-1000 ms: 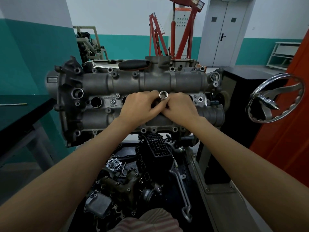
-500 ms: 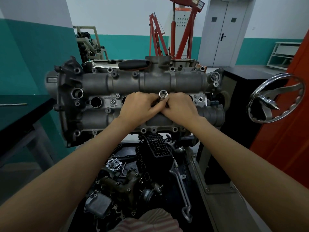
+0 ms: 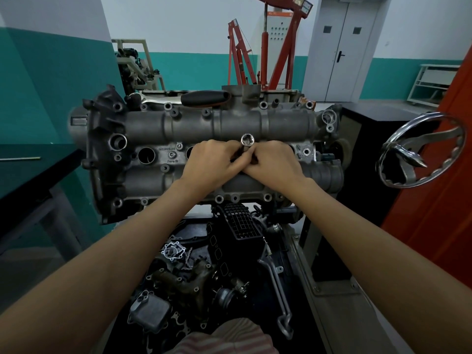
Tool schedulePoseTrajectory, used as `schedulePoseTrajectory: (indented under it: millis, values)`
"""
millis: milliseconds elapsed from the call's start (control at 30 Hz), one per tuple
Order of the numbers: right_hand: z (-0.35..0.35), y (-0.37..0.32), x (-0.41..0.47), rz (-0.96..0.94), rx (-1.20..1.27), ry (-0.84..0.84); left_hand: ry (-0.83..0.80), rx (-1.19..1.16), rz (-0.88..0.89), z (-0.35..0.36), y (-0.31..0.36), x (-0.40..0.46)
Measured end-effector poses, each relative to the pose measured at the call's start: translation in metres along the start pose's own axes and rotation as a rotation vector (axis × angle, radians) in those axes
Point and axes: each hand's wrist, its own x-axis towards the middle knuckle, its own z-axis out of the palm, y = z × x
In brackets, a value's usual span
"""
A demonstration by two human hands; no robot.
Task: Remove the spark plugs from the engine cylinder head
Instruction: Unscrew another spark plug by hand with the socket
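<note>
The grey engine cylinder head point(image 3: 153, 131) stands on its stand in front of me, its spark plug wells facing me. A shiny metal socket point(image 3: 247, 141) sticks out of a well near the middle, its open end toward me. My left hand point(image 3: 213, 162) and my right hand point(image 3: 272, 162) meet around the socket's shaft, fingers curled and pinching it from both sides. One empty well point(image 3: 146, 155) shows at the left; the well under my hands is hidden. No spark plug is visible.
A ratchet with a black handle point(image 3: 204, 97) lies on top of the head. A chrome handwheel point(image 3: 421, 149) juts out at the right. Loose engine parts point(image 3: 199, 272) fill the tray below. A dark bench point(image 3: 25, 169) stands at the left, a red engine hoist point(image 3: 270, 47) behind.
The socket has come slightly farther out of the well between my fingers. Both hands have stayed around it.
</note>
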Motion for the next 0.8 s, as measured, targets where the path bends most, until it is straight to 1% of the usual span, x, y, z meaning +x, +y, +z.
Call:
schedulePoseTrajectory:
  millis: [267, 533, 667, 800]
  values:
    - [-0.001, -0.0018, -0.0018, -0.03, -0.035, 0.005, -0.002, -0.032, 0.061, -0.0029, 0.0034, -0.001]
    - [-0.0002, -0.0003, -0.0003, 0.003, -0.005, -0.008, 0.039, -0.002, 0.062, -0.0004, 0.0016, -0.0003]
    - [-0.0011, -0.0008, -0.0002, 0.017, -0.001, -0.011, 0.008, -0.021, 0.032, -0.0007, 0.0005, 0.0003]
    - [-0.0009, -0.0022, -0.001, -0.017, -0.022, -0.007, -0.026, -0.021, 0.024, -0.0008, 0.0011, 0.0005]
